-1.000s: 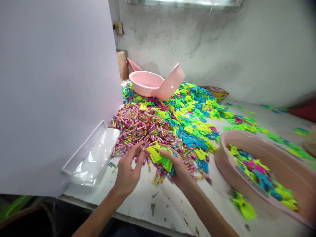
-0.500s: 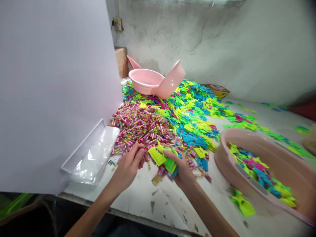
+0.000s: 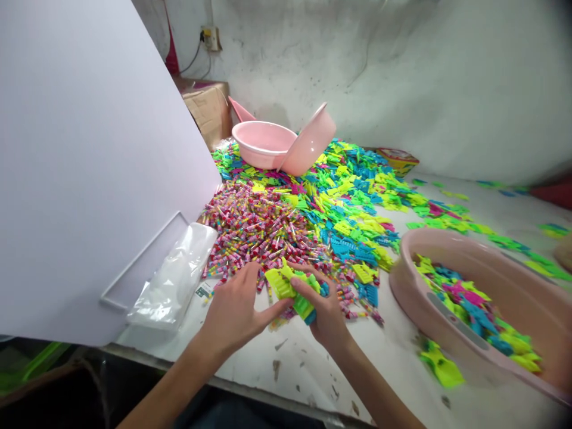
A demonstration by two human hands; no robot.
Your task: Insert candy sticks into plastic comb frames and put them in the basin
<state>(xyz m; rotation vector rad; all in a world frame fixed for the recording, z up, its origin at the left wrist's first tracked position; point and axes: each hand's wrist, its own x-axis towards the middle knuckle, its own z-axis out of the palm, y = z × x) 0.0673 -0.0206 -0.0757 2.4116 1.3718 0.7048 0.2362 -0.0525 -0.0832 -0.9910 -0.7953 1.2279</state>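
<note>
Head cam: right hand (image 3: 326, 310) is closing tight around a bunch of lime and teal comb-shaped plastic pieces (image 3: 286, 285), prob to keep them from slipping apart, and the bunch is sitting mid-worktop (image 3: 286, 363), just above the front edge. Left hand (image 3: 232, 316) is lying open, w/ its index fingertip (image 3: 288, 302) pressing on the bunch, seems like it's steadying things. Striped candy sticks (image 3: 259, 229) are heaping up right behind the hands, and a big pile of loose plastic pieces (image 3: 353, 214) is spreading toward the back edge, around two pink bowls (image 3: 263, 143). Pink oval tub (image 3: 404, 280) is sitting at the right edge holding more pieces, handy for the right hand imo. Clear plastic bag (image 3: 174, 280) is lying at the left edge by a white board (image 3: 89, 179).
</note>
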